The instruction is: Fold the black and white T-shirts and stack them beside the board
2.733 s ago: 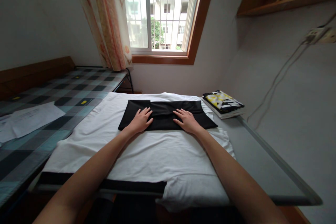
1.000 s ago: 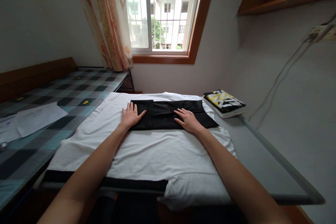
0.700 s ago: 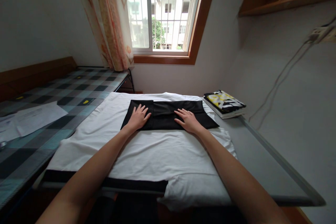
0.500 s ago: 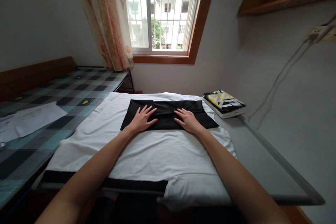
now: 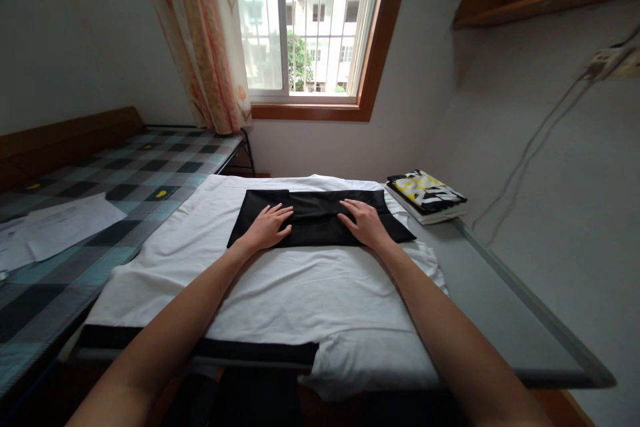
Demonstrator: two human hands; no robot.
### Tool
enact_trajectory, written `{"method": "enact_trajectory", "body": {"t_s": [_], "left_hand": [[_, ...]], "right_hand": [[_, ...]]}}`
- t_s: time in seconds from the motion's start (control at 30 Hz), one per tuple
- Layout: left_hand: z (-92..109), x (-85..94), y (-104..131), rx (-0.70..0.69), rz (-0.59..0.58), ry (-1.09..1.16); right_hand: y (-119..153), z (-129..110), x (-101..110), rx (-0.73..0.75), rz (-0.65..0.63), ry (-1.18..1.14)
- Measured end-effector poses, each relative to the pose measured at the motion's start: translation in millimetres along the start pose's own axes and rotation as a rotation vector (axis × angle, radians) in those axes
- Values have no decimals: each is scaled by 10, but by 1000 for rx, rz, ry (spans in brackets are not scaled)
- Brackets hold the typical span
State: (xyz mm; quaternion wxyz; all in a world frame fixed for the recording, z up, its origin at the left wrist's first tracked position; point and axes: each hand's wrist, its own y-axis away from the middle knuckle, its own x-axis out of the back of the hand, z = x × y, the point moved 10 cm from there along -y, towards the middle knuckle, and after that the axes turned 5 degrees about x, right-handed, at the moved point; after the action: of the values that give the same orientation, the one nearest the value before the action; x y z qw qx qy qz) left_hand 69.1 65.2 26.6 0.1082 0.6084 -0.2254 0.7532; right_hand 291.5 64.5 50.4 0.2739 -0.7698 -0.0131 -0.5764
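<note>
A folded black garment (image 5: 315, 217) lies flat across a white shirt (image 5: 300, 287), which is spread over the table. My left hand (image 5: 269, 225) rests on the left part of the black cloth, fingers extended and somewhat apart. On its right part lies my right hand (image 5: 364, 221), palm down, fingers stretched towards the middle. Neither hand grips anything. The shirt's near side has a black band, and one white part hangs over the table's front edge. What kind of garment the black cloth is, I cannot tell.
A folded black, white and yellow cloth (image 5: 427, 190) sits on a book or pad at the back right. The grey table (image 5: 500, 300) extends right to the wall. At left stands a checkered bed (image 5: 165, 167) with paper sheets (image 5: 70, 227) on it.
My right hand has shifted slightly right on the black cloth, its fingers more drawn together. My left hand has moved a little left and down. The garments lie nearly as before.
</note>
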Motion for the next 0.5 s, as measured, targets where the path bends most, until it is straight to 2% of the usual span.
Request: {"method": "enact_trajectory", "body": {"t_s": [0.13,0.23,0.37,0.5], "left_hand": [[-23,-38,-14,9,-6,29],[-29,-51,-18,12,-5,42],[-21,-38,-14,14,-3,59],[-16,-20,-13,22,1,59]], "right_hand": [[136,519,435,-407,154,189],[305,841,589,-636,141,267],[450,1146,469,-808,-47,199],[503,1332,293,-893,-214,135]]}}
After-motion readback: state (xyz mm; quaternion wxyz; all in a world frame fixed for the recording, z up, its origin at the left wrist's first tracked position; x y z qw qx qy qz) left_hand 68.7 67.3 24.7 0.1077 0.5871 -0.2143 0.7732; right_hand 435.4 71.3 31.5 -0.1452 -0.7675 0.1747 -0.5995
